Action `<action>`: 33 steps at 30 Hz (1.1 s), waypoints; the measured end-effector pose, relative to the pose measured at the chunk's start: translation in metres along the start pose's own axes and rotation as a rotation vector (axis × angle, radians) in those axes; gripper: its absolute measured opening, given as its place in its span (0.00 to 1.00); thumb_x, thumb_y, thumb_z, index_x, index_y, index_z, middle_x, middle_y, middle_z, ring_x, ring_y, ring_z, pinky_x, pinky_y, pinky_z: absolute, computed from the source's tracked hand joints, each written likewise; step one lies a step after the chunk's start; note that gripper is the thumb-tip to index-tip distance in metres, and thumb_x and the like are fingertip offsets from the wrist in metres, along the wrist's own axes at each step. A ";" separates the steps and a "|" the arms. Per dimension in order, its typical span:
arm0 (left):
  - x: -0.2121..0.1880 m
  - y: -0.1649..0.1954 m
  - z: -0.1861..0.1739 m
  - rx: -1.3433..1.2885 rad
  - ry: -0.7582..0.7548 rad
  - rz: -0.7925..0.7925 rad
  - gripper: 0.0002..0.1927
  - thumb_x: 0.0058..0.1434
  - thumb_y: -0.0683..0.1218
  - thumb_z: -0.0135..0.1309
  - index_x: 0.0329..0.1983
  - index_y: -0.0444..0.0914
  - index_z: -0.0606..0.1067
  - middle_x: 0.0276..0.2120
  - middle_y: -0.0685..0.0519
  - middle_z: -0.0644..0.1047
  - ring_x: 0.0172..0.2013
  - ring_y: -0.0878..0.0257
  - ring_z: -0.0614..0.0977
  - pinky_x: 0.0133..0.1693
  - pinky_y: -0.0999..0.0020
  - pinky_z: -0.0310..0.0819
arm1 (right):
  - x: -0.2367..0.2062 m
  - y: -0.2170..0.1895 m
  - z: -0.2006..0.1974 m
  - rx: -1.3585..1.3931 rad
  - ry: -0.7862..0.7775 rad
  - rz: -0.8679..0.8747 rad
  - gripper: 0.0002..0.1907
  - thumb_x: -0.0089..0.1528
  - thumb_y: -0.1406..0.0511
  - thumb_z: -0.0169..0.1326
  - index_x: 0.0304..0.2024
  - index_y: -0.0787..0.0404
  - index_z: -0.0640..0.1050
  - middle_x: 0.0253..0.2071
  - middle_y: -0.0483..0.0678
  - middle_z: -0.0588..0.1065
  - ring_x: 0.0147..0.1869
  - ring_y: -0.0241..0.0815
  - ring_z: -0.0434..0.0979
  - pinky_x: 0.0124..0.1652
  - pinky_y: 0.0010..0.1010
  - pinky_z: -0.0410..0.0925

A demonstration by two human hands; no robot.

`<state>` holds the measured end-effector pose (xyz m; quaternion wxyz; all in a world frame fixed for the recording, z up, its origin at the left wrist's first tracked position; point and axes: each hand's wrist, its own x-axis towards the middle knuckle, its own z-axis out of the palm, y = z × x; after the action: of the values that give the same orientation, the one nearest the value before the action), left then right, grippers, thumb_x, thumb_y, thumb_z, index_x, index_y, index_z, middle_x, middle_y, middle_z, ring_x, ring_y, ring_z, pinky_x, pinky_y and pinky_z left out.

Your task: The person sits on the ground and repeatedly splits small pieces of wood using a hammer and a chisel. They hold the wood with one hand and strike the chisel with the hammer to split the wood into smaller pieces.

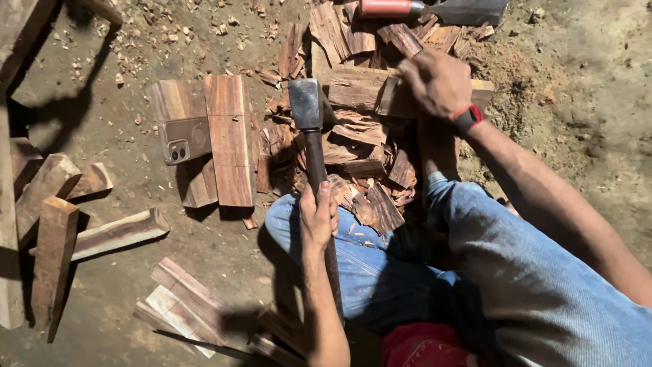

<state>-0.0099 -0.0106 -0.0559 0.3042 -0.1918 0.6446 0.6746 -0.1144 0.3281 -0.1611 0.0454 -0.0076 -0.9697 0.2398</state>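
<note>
My left hand (318, 216) is shut around the dark handle of a hatchet (305, 103), whose grey metal head points away from me and hovers over a heap of wood chips (363, 166). My right hand (435, 83), with a red and black band at the wrist, presses down on a rough reddish-brown wood block (356, 88) lying across the top of the heap. The hatchet head is just left of that block. My legs in blue jeans (475, 258) are folded on the dirt ground below the heap.
A phone (187, 139) lies on flat cut boards (227, 136) left of the hatchet. Several split wood pieces (54, 224) lie at the far left and bottom (183, 306). A red-handled tool with a dark blade (435, 9) rests at the top edge.
</note>
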 end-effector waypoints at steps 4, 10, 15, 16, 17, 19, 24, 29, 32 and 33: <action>0.000 0.002 0.000 0.050 0.017 -0.011 0.16 0.72 0.57 0.45 0.43 0.39 0.65 0.18 0.59 0.63 0.13 0.72 0.65 0.12 0.75 0.58 | 0.016 0.016 -0.010 0.799 0.460 0.376 0.24 0.76 0.45 0.50 0.50 0.59 0.77 0.37 0.45 0.77 0.36 0.35 0.79 0.36 0.28 0.74; 0.002 0.002 -0.001 0.035 0.009 0.002 0.16 0.72 0.57 0.45 0.41 0.39 0.65 0.19 0.58 0.64 0.13 0.71 0.66 0.12 0.74 0.59 | -0.006 -0.002 -0.018 0.308 0.276 -0.167 0.23 0.71 0.52 0.62 0.56 0.62 0.73 0.45 0.52 0.77 0.44 0.45 0.80 0.41 0.35 0.76; 0.001 0.000 -0.001 0.029 0.019 0.001 0.16 0.72 0.56 0.46 0.40 0.39 0.64 0.19 0.58 0.64 0.12 0.71 0.66 0.12 0.74 0.59 | 0.003 -0.005 -0.025 0.618 0.203 0.233 0.14 0.76 0.56 0.48 0.55 0.55 0.77 0.40 0.47 0.78 0.41 0.41 0.83 0.38 0.35 0.79; 0.001 0.000 -0.001 0.029 0.018 0.004 0.16 0.72 0.56 0.46 0.41 0.39 0.64 0.19 0.58 0.64 0.13 0.71 0.66 0.12 0.74 0.58 | 0.005 -0.001 -0.029 0.665 0.283 0.223 0.17 0.75 0.54 0.49 0.59 0.57 0.72 0.43 0.46 0.78 0.44 0.39 0.83 0.41 0.34 0.79; 0.001 0.000 -0.001 0.027 0.015 0.010 0.15 0.72 0.56 0.46 0.41 0.39 0.64 0.19 0.58 0.64 0.13 0.71 0.66 0.12 0.75 0.58 | 0.006 0.004 -0.035 0.707 0.364 0.209 0.21 0.75 0.52 0.50 0.62 0.58 0.66 0.46 0.44 0.78 0.46 0.37 0.84 0.43 0.33 0.79; 0.002 0.000 -0.001 0.026 0.016 0.022 0.15 0.73 0.56 0.46 0.41 0.39 0.64 0.19 0.58 0.64 0.13 0.71 0.66 0.12 0.75 0.58 | 0.006 0.006 -0.040 0.499 0.477 0.081 0.27 0.74 0.52 0.54 0.67 0.58 0.61 0.51 0.47 0.76 0.51 0.39 0.82 0.47 0.33 0.80; 0.003 -0.001 -0.001 0.027 0.006 0.018 0.15 0.72 0.56 0.45 0.41 0.40 0.64 0.19 0.58 0.64 0.13 0.71 0.67 0.12 0.74 0.58 | -0.003 -0.004 -0.027 -0.003 0.231 -0.270 0.29 0.69 0.49 0.66 0.60 0.52 0.66 0.44 0.47 0.75 0.45 0.43 0.77 0.44 0.36 0.74; 0.002 -0.003 -0.003 0.000 -0.010 0.009 0.15 0.72 0.56 0.45 0.42 0.40 0.64 0.20 0.57 0.64 0.13 0.71 0.66 0.12 0.74 0.58 | 0.004 -0.008 0.002 -0.290 -0.379 0.024 0.42 0.54 0.40 0.66 0.60 0.58 0.71 0.33 0.52 0.75 0.30 0.45 0.75 0.24 0.35 0.67; 0.003 -0.004 -0.005 -0.023 -0.045 0.010 0.15 0.72 0.56 0.45 0.43 0.39 0.65 0.20 0.57 0.65 0.13 0.71 0.67 0.12 0.74 0.58 | 0.006 -0.004 0.007 -0.315 -0.406 -0.007 0.38 0.54 0.44 0.64 0.59 0.54 0.70 0.33 0.49 0.74 0.30 0.43 0.75 0.21 0.33 0.66; 0.004 -0.004 -0.006 -0.027 -0.062 0.011 0.15 0.72 0.56 0.45 0.43 0.39 0.65 0.20 0.57 0.65 0.13 0.71 0.67 0.12 0.74 0.59 | 0.006 -0.004 0.007 -0.307 -0.375 -0.055 0.38 0.52 0.45 0.64 0.59 0.53 0.70 0.33 0.48 0.74 0.29 0.43 0.75 0.19 0.32 0.66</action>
<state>-0.0106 -0.0158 -0.0622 0.3175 -0.1716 0.6267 0.6906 -0.1206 0.3221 -0.1648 -0.1305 0.0565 -0.9861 0.0856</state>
